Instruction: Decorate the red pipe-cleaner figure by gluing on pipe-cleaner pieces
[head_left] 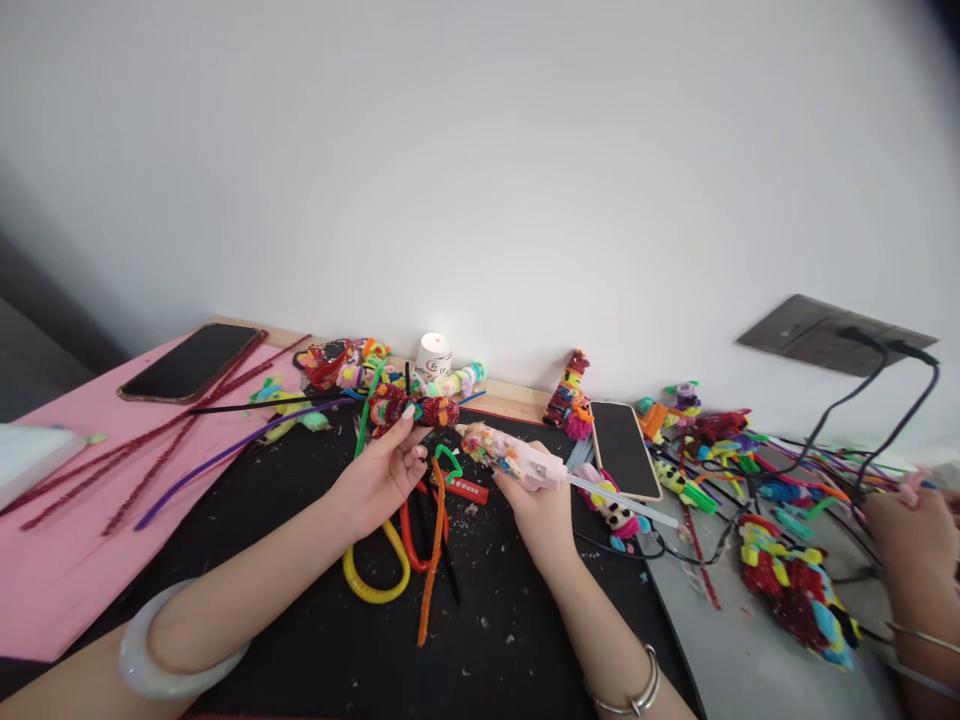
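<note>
A red logo mark shows on the small white cylindrical cup (433, 357) standing beyond the fingers, its lettering too small and blurred to read.

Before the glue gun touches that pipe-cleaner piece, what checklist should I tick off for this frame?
1. Left hand grips the pipe-cleaner piece: ok, fingers closed on it, held above the black mat.
2. Right hand grips the glue gun: ok.
3. Nozzle aimed at the piece: ok, it points left toward it, with a gap between them.
4. Glue stick loaded: ok, it sticks out of the back.
5. Gun hot: cannot tell.
6. Neighbour's hand away from the gun: ok, it is at the far right edge.
</note>
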